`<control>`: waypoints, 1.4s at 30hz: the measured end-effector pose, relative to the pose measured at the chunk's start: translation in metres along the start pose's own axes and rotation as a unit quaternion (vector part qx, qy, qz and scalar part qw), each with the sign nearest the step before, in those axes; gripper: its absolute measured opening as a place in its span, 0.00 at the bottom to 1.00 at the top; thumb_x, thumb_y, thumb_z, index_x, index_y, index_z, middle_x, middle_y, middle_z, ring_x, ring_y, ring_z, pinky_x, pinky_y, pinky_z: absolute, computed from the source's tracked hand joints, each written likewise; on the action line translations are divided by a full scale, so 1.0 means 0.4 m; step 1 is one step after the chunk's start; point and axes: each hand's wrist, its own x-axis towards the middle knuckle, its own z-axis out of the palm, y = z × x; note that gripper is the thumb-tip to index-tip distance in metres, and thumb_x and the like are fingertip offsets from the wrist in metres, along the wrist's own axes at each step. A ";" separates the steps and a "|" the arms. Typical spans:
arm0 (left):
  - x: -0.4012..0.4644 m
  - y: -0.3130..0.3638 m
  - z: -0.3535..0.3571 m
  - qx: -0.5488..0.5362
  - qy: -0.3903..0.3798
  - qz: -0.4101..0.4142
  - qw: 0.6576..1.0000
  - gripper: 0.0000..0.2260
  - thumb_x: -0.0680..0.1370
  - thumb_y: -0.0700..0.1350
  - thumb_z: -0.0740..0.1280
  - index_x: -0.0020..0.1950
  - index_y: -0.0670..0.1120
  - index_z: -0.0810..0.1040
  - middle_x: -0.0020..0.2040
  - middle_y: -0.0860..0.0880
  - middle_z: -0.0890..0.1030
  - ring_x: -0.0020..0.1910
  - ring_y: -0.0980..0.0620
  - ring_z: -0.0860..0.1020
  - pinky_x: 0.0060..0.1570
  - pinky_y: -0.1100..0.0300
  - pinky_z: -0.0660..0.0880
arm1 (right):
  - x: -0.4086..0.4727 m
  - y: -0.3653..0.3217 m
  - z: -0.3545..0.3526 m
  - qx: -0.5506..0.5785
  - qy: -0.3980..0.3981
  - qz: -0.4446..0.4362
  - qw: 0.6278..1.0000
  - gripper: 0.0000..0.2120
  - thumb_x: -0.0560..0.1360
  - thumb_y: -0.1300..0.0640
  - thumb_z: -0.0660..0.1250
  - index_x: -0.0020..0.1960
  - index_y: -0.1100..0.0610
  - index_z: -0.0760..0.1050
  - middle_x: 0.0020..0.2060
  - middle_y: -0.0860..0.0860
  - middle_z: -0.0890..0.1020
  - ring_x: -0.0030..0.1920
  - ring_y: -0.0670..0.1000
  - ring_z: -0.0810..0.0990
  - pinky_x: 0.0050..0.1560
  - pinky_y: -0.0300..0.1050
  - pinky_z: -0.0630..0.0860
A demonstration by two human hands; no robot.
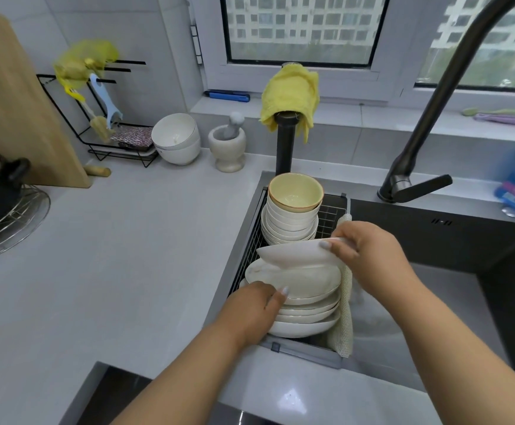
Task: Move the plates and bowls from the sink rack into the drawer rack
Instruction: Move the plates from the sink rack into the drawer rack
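Plate [293,252] gripped at rim by right hand [369,256], tilted up off stack [305,305] in sink rack [330,216], probably to peel it free; left hand [253,311], fingers curled on stack edge, likely steadying the rest; bowls [293,216] piled behind, untouched.

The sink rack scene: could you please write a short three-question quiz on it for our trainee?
1. True or false: the right hand holds a tilted plate.
2. What sits on top of the bowl stack? A) a yellow bowl B) a cup C) a lid
3. What does the left hand touch?

Key: 1 true. 2 A, the yellow bowl. 3 The plate stack in the sink rack.
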 end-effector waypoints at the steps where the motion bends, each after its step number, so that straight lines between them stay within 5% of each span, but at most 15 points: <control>1: -0.005 0.004 -0.001 0.004 -0.001 -0.005 1.000 0.20 0.81 0.59 0.49 0.35 0.52 0.67 0.43 0.51 0.75 0.47 0.49 0.75 0.48 0.56 0.71 | -0.007 0.000 -0.007 0.006 0.003 -0.001 1.000 0.10 0.75 0.49 0.68 0.38 0.52 0.73 0.33 0.45 0.74 0.36 0.44 0.70 0.34 0.36 0.64; 6: -0.038 0.022 -0.014 0.007 0.070 -0.010 0.997 0.21 0.83 0.55 0.50 0.46 0.45 0.76 0.49 0.49 0.79 0.51 0.48 0.75 0.48 0.57 0.70 | -0.041 -0.006 -0.035 0.026 0.009 -0.004 1.000 0.13 0.74 0.50 0.68 0.34 0.47 0.69 0.32 0.45 0.73 0.35 0.42 0.69 0.33 0.38 0.63; 10: -0.087 0.029 -0.025 -0.033 0.236 -0.040 0.970 0.19 0.82 0.52 0.51 0.32 0.51 0.65 0.35 0.53 0.72 0.40 0.48 0.72 0.36 0.57 0.63 | -0.082 -0.026 -0.060 0.043 0.015 -0.030 0.998 0.09 0.74 0.50 0.69 0.37 0.51 0.73 0.33 0.45 0.74 0.36 0.43 0.71 0.35 0.37 0.65; 12: -0.112 0.041 -0.033 -0.151 0.269 -0.118 0.944 0.20 0.82 0.52 0.53 0.33 0.46 0.69 0.34 0.48 0.75 0.38 0.44 0.73 0.36 0.55 0.68 | -0.108 -0.045 -0.074 0.048 0.016 -0.057 0.997 0.08 0.73 0.50 0.69 0.39 0.52 0.75 0.34 0.44 0.74 0.37 0.45 0.71 0.37 0.39 0.67; 14: -0.144 0.076 -0.049 -0.376 0.268 -0.197 0.865 0.21 0.81 0.55 0.54 0.41 0.42 0.76 0.39 0.42 0.80 0.39 0.41 0.79 0.42 0.49 0.78 | -0.139 -0.068 -0.088 0.040 0.006 -0.087 0.995 0.08 0.73 0.50 0.69 0.41 0.55 0.77 0.34 0.44 0.73 0.38 0.47 0.72 0.39 0.42 0.69; 16: -0.187 0.119 -0.066 -0.579 0.223 -0.239 0.747 0.20 0.82 0.56 0.54 0.49 0.41 0.76 0.42 0.38 0.80 0.38 0.41 0.81 0.39 0.50 0.80 | -0.175 -0.089 -0.099 0.042 0.002 -0.134 0.990 0.10 0.72 0.50 0.70 0.41 0.58 0.78 0.34 0.46 0.75 0.38 0.47 0.71 0.39 0.40 0.68; 20: -0.308 0.166 -0.075 -0.751 0.184 -0.241 0.587 0.16 0.81 0.49 0.59 0.59 0.38 0.74 0.51 0.38 0.81 0.46 0.39 0.82 0.36 0.50 0.82 | -0.259 -0.129 -0.115 0.063 -0.022 -0.213 0.975 0.12 0.71 0.49 0.71 0.38 0.58 0.78 0.35 0.49 0.77 0.38 0.48 0.72 0.39 0.34 0.66; 23: -0.416 0.179 -0.053 -0.777 0.239 -0.239 0.532 0.14 0.79 0.39 0.58 0.62 0.36 0.72 0.55 0.36 0.80 0.50 0.38 0.81 0.39 0.46 0.82 | -0.319 -0.158 -0.115 0.097 -0.048 -0.228 0.968 0.17 0.73 0.46 0.67 0.35 0.59 0.77 0.31 0.48 0.76 0.36 0.46 0.72 0.38 0.37 0.67; 28: -0.612 0.185 -0.015 -0.751 0.358 -0.242 0.499 0.10 0.81 0.42 0.56 0.59 0.41 0.73 0.54 0.39 0.81 0.48 0.41 0.81 0.31 0.50 0.80 | -0.389 -0.230 -0.070 0.179 -0.079 -0.252 0.948 0.14 0.75 0.46 0.65 0.36 0.55 0.77 0.35 0.45 0.78 0.41 0.42 0.73 0.40 0.30 0.66; 32: -0.782 0.167 0.013 -0.723 0.456 -0.237 0.461 0.12 0.83 0.48 0.55 0.58 0.44 0.74 0.53 0.42 0.82 0.47 0.43 0.82 0.33 0.51 0.80 | -0.452 -0.310 0.005 0.169 -0.097 -0.287 0.938 0.04 0.75 0.48 0.65 0.45 0.47 0.76 0.46 0.45 0.77 0.51 0.46 0.72 0.51 0.39 0.66; 37: -0.992 0.171 0.047 -0.699 0.554 -0.228 0.390 0.13 0.83 0.51 0.55 0.54 0.45 0.75 0.48 0.44 0.83 0.46 0.45 0.81 0.42 0.49 0.80 | -0.581 -0.434 0.074 0.234 -0.221 -0.194 0.927 0.18 0.74 0.50 0.66 0.62 0.54 0.71 0.50 0.48 0.77 0.51 0.50 0.77 0.52 0.47 0.73; 39: -1.081 0.173 0.067 -0.689 0.583 -0.226 0.366 0.14 0.83 0.52 0.55 0.54 0.45 0.76 0.48 0.44 0.82 0.47 0.45 0.80 0.49 0.46 0.79 | -0.648 -0.490 0.092 0.287 -0.347 -0.119 0.885 0.20 0.76 0.51 0.65 0.65 0.56 0.67 0.47 0.51 0.80 0.46 0.52 0.81 0.49 0.51 0.78; 42: -1.219 0.169 0.107 -0.675 0.621 -0.226 0.329 0.14 0.83 0.51 0.56 0.53 0.43 0.76 0.47 0.43 0.83 0.48 0.43 0.80 0.52 0.45 0.78 | -0.768 -0.570 0.122 0.381 -0.530 -0.007 0.757 0.14 0.79 0.55 0.60 0.62 0.60 0.71 0.47 0.58 0.81 0.40 0.55 0.82 0.38 0.49 0.80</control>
